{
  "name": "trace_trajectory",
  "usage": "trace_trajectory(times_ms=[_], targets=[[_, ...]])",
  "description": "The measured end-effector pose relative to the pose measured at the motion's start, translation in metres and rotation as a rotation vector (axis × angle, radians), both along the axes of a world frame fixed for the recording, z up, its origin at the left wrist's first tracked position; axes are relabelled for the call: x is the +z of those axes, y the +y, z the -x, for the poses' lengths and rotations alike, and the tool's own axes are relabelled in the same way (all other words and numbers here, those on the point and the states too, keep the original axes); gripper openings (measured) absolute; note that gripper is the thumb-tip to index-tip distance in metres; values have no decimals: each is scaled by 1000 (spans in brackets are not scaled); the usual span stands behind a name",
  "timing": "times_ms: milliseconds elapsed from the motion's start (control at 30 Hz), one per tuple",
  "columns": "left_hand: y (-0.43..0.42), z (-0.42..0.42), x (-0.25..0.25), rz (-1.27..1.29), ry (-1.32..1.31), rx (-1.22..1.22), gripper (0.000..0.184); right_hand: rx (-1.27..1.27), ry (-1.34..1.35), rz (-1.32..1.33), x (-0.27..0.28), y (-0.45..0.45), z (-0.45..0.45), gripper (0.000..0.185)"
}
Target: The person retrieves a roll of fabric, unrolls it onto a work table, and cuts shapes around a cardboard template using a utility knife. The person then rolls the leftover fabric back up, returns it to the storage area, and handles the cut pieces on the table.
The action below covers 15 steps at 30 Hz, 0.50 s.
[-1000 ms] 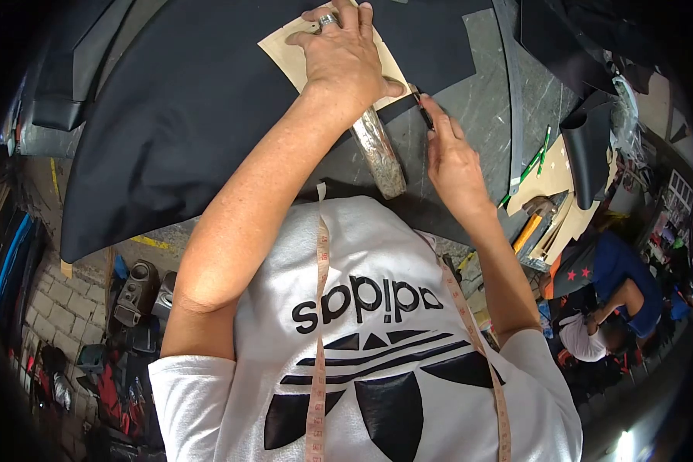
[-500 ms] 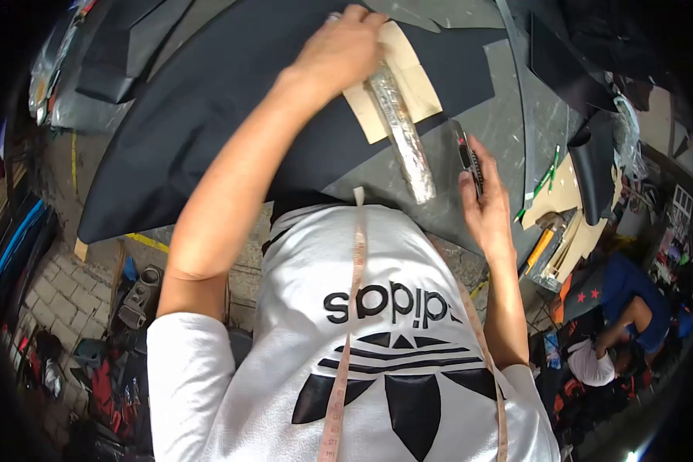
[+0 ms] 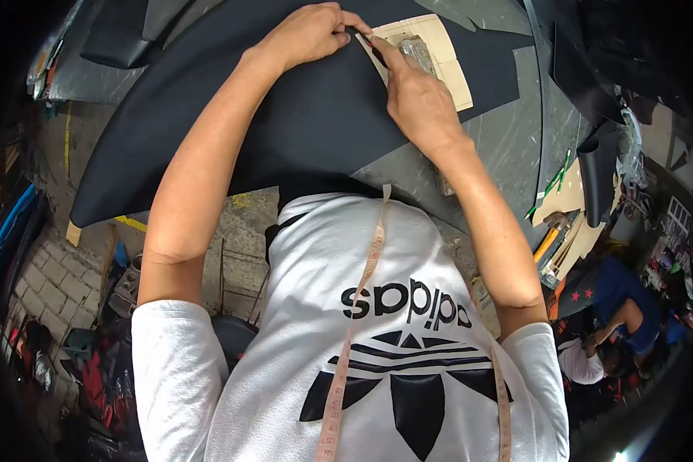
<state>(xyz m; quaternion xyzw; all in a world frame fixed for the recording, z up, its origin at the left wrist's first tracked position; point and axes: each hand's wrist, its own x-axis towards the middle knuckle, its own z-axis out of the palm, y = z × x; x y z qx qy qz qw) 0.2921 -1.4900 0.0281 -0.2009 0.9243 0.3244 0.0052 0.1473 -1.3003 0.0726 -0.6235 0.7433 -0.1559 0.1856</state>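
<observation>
Grey, scratched worktable, spanning 10 to 2 o'clock in our view. On it we list the following.

Black sheet material, one, broad and smooth, laid from 9 o'clock round to 1 o'clock.

Beige card, one, flat on the black sheet at 1 o'clock, with a crease or seam line showing.

Wrapped bar, one, shiny and long, resting over the card at 1 o'clock; we note that much of it lies hidden under the right hand.

Right hand, at 1 o'clock, over the bar, fingers closed round a cutter, index finger stretched along it.

Left hand, at 12 o'clock, index finger reaching to the card's near-left corner, the others curled together; we cannot tell whether they pinch anything.

Hammer, one, yellow-handled, at 3 o'clock.

Green pens, between 2 and 3 o'clock.

Cutter, one, slim and dark, at 12 o'clock, by the card's left edge, tip close to the left index fingertip.
</observation>
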Motion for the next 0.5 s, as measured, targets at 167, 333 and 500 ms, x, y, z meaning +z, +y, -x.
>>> trace_trajectory(times_ms=[167,333,500], targets=[[12,-1,19,16,172,103,29,35,43,3,-1,-3,3,47],[9,-2,15,-29,169,100,28,44,45,-8,1,-6,2,47],[10,-1,16,-26,169,110,27,34,-4,1,-1,-5,2,48]])
